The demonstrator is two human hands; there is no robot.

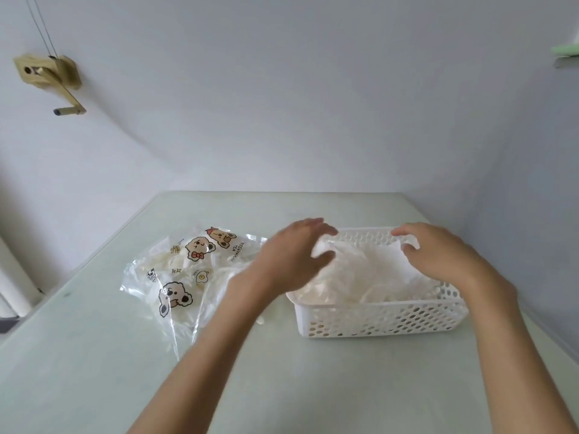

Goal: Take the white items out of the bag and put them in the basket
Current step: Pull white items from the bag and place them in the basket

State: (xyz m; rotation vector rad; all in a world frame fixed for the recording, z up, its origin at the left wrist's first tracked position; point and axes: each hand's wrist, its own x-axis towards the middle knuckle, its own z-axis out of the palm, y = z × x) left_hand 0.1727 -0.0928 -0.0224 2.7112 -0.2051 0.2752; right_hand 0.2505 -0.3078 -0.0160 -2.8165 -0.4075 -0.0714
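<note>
Over the basket at right, both hands hover: left hand and right hand with fingers spread, maybe just touching the white items piled inside. Those look feather-light, thin, crinkly, best pinched at an edge. More wait in the glossy, slippery printed bag lying left on the smooth counter. Rigid perforated plastic, that basket.

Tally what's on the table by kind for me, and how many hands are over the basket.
Printed clear bag: 1, lying flat left of the basket, white items still visible inside
White perforated basket: 1
Heap of white items in the basket: 1 heap; single pieces cannot be counted
Hands over the basket: 2, left hand and right hand
Total: 5
</note>
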